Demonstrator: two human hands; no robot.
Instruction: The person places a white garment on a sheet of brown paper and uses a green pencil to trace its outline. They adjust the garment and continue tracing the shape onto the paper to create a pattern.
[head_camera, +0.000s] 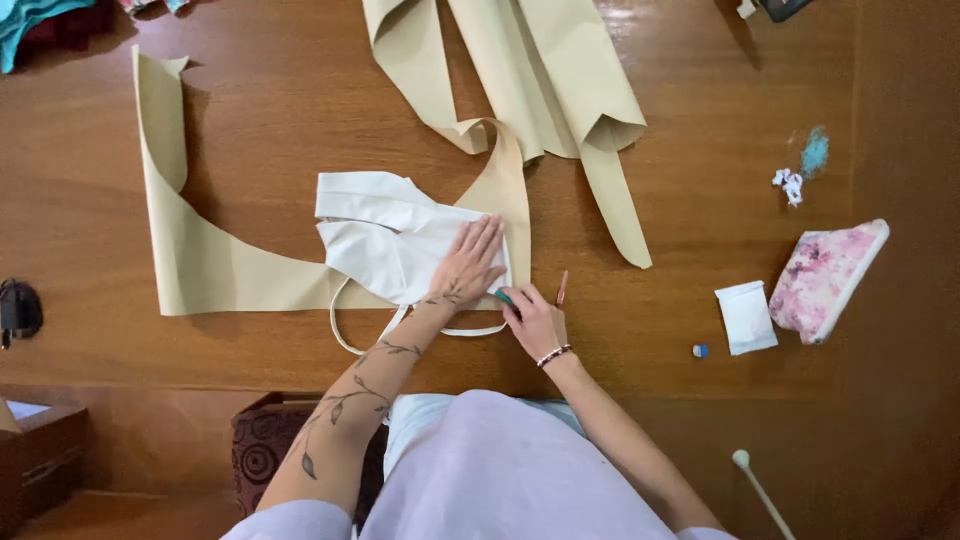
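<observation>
I look down on a wooden table (700, 120) from the head camera. My left hand (468, 262) lies flat on a white cloth (390, 240), fingers straight and close together, palm down, so it holds nothing and only presses. The white cloth is folded and sits near the middle of the table, on top of the lower edge of a big beige sheet (200, 260). Thin white straps (345, 335) come out from under the cloth toward me.

My right hand (532, 320) is just beside the left one, at the right lower corner of the cloth. Its fingers are curled narrow around a small green thing (503, 296), maybe chalk or a marker; I cannot tell which. The tip of it touches the cloth edge. A bracelet (553, 354) is on this wrist. A thin reddish pencil (562, 288) lies just beside the right hand on the table.

More beige strips (540, 80) lie at the top of the table. On the right, well apart from the hands, I see a pink patterned pouch (825, 280), a small white packet (746, 317), a tiny blue piece (700, 350), and some crumpled scraps (790, 184).
</observation>
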